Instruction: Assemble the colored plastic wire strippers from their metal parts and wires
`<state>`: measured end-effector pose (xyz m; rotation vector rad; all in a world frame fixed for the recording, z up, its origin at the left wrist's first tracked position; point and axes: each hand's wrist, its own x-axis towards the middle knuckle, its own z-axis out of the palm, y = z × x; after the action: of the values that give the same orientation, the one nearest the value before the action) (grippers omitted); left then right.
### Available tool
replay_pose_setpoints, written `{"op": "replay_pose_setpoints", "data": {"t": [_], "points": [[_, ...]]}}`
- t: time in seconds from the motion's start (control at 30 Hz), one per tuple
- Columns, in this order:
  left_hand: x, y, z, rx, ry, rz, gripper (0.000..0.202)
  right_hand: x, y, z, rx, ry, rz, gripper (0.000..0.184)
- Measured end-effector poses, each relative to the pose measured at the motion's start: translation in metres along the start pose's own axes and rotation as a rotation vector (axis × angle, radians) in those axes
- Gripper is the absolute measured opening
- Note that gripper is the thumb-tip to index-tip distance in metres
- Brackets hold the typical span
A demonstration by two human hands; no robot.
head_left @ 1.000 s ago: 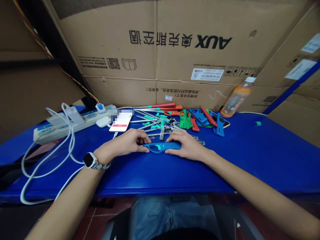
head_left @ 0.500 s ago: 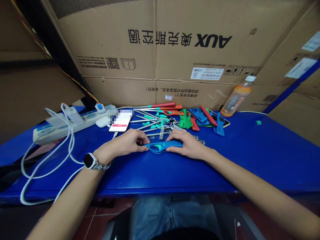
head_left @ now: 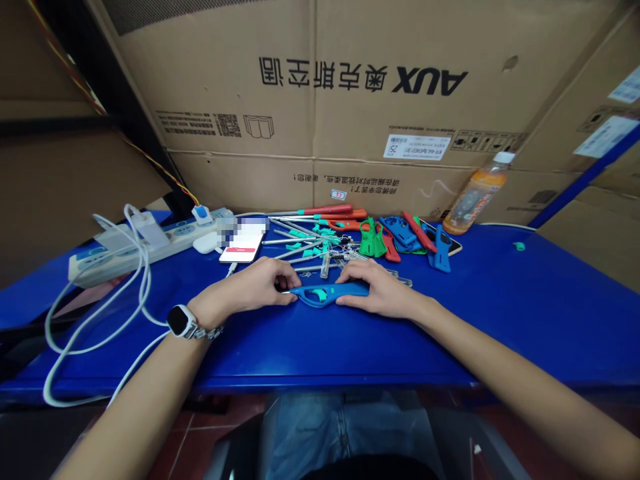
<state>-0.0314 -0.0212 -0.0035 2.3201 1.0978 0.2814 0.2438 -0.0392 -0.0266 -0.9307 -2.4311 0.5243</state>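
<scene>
The left hand (head_left: 263, 283) is pinching the thin silvery rod at one end of a blue lighter (head_left: 334, 292), its thumb and fingers clamped together there. The right hand (head_left: 377, 288) is gripping the lighter's rounded plastic handle, with the fingers curling over the far edge and the thumb pressing the near one. The lighter is lying level between the two hands, near the middle of the worktop (head_left: 340, 350), and its body is showing an oval opening with a teal trigger inside. Whether it is touching the glossy blue surface, I cannot tell.

Just beyond, slim metal rods (head_left: 295, 254) with teal plastic pieces are spreading in a loose, criss-crossing heap, and fine wires are tangling near a clear plastic tube (head_left: 325, 265). Smooth, curved green shells (head_left: 370, 239) are sitting to the right of the heap, beside blue shells (head_left: 440, 250) with cut-out holes. A ridged plastic bottle (head_left: 476, 199) of orange drink is standing against the matte, creased cardboard (head_left: 350, 40). On the left, a flat phone (head_left: 243, 241) is lying near a long white power strip (head_left: 173, 237), and smooth white cables (head_left: 145, 280) are looping over the worktop's edge.
</scene>
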Motion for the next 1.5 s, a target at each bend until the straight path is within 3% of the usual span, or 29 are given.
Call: {"op": "replay_pose_setpoints", "data": {"t": [0.93, 1.27, 1.5], "points": [[-0.0030, -0.0038, -0.0059, -0.042, -0.055, 0.009, 0.030, 0.0031, -0.0057, -0.0013, -0.018, -0.060, 0.095, 0.027], [-0.0032, -0.0041, -0.0034, 0.020, -0.023, 0.016, 0.027, 0.0029, -0.0026, 0.0015, -0.029, -0.023, 0.049, 0.028], [-0.0029, -0.0027, -0.0022, -0.002, 0.027, 0.016, 0.022, 0.0042, -0.0021, 0.0015, -0.039, -0.028, 0.092, 0.026]]}}
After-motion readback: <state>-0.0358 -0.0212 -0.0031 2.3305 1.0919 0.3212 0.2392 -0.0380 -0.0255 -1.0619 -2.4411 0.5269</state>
